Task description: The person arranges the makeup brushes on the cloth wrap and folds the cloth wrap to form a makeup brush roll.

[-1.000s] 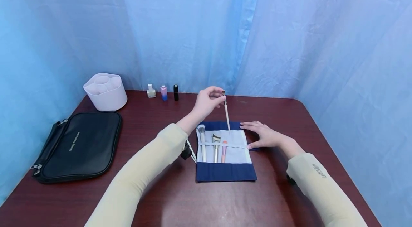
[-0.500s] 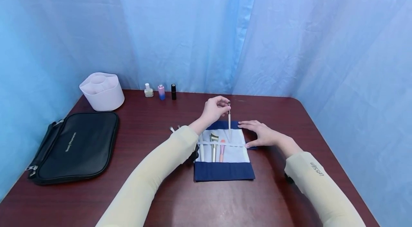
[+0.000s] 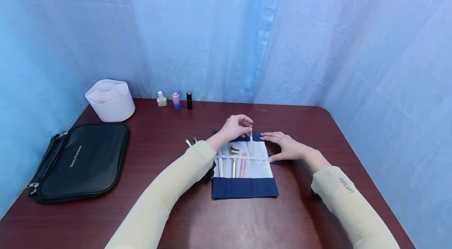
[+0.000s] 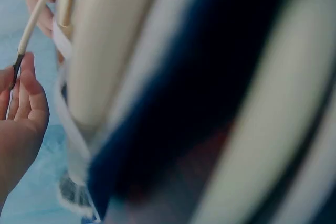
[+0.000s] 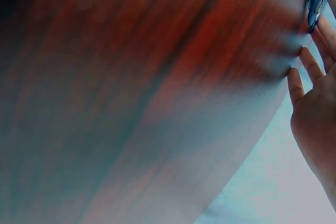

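Note:
My left hand (image 3: 234, 126) pinches a slim makeup brush (image 3: 252, 145) near its head, handle pointing down. The handle reaches past the white elastic band (image 3: 261, 159) of an unrolled navy brush roll (image 3: 245, 188). In the left wrist view, the thumb and fingertips hold the brush (image 4: 32, 24) at its dark ferrule. Three brushes stand under the band: a white-handled one (image 3: 220, 164), partly hidden by the left arm, a gold-ferruled one (image 3: 234, 162) and a pink one (image 3: 243, 166). My right hand (image 3: 287, 147) rests spread at the roll's right edge, fingers fairly straight.
Beyond the left forearm, more brush heads (image 3: 188, 142) poke out on the table. A black zip case (image 3: 95, 162) lies at the left, with a white divided organizer (image 3: 113, 105) behind it. Nail polish (image 3: 161, 100), a pink-blue bottle (image 3: 175, 101) and a black tube (image 3: 189, 101) stand at the back.
The left hand has come down toward me with the slim brush, and the handle end has slid from above the elastic band to below it. The right hand stays at the roll's edge.

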{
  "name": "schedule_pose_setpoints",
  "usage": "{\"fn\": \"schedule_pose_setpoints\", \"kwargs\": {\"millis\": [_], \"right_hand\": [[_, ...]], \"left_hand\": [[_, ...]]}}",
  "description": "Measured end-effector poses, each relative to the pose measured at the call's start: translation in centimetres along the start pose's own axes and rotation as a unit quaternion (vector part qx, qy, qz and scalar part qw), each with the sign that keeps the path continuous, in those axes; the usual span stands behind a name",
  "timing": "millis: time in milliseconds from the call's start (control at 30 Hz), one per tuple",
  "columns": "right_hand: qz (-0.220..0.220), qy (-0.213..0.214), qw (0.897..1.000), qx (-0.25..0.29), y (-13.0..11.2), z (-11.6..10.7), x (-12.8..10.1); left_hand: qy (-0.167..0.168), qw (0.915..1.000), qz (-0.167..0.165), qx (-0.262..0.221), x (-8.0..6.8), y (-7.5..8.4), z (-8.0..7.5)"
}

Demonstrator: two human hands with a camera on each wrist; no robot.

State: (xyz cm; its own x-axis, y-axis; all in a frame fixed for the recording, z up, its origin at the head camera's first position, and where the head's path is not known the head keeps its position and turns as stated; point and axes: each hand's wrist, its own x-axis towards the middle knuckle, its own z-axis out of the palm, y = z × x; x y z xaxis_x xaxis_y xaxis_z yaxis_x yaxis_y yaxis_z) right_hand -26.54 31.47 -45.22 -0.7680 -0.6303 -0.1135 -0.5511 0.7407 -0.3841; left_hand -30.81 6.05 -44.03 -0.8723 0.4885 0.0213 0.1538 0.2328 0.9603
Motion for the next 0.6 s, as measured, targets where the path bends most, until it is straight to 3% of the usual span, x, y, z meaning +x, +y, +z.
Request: {"fn": "schedule_pose_setpoints", "kwargs": {"millis": [233,600], "right_hand": [[-0.002,-0.003,1.0,0.003,0.1,0.1,0.0],[-0.002,0.0,1.0,0.003,0.3,0.2,-0.1]], "left_hand": [[-0.098,0.9938,-0.005,0.053,-0.5,-1.0,-0.1],[-0.174,0.98,0.003,0.097,-1.1,-1.3,0.1]]}}
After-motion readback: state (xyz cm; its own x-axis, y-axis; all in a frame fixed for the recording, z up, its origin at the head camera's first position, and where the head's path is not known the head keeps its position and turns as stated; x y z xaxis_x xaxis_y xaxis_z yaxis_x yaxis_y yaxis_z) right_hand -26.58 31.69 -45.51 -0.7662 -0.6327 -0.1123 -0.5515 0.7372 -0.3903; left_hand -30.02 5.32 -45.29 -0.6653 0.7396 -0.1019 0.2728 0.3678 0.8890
